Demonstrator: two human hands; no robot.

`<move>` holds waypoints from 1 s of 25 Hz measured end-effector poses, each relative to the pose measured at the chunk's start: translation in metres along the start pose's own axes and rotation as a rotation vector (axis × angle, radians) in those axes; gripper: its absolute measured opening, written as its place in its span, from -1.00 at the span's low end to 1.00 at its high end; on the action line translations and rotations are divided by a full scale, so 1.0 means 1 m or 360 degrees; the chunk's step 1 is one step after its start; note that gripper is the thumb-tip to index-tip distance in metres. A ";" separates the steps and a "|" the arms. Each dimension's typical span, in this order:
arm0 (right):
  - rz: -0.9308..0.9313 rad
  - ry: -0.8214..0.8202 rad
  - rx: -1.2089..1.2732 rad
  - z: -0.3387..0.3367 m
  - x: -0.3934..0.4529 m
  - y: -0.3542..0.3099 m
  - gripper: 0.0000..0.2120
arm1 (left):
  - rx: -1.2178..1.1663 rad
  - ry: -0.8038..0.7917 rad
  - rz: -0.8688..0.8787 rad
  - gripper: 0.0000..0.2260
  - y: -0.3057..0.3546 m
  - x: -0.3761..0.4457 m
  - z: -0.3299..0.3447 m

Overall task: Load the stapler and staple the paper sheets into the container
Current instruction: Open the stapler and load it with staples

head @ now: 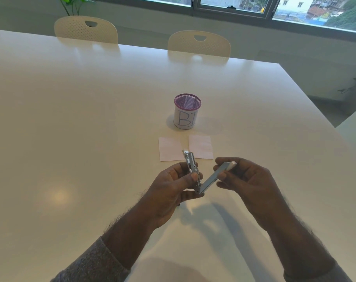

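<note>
stapler [201, 176]: hinged open in a V above the bench [91, 119]; I read it as light, stiff metal, slick.
left hand [173, 188]: curled round the magazine arm.
right hand [240, 176]: pinching the cover arm; staples loaded? can't tell.
paper sheets [185, 147]: two, flat, just beyond.
container [187, 111]: mesh cup, further back.
room: chairs, window.

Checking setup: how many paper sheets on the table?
2: left paper sheet and right paper sheet, flat, side by side before the mesh container. Stacked sheets wouldn't show.
</note>
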State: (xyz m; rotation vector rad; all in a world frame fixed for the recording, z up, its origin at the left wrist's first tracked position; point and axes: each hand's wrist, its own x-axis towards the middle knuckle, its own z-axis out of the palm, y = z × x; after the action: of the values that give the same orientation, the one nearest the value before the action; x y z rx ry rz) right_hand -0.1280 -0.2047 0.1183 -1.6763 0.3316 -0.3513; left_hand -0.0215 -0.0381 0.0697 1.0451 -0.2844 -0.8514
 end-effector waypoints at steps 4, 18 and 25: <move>0.0150 -0.0136 0.0029 0.008 0.008 0.005 -0.81 | 0.0115 -0.0096 -0.0065 -0.69 -0.008 0.001 -0.001; 0.0322 -0.0622 0.0289 -0.001 0.014 0.006 -0.66 | 0.0246 -0.0208 -0.0019 -0.80 0.009 0.000 -0.002; 0.0236 -0.0098 -0.0153 0.014 0.017 0.011 -0.58 | 0.0486 0.0006 0.0165 -0.87 0.004 0.001 0.003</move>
State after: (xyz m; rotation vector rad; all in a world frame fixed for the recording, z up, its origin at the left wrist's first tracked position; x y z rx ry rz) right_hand -0.1067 -0.2011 0.1062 -1.7408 0.4299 -0.1752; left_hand -0.0210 -0.0402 0.0742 1.3036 -0.4723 -0.7260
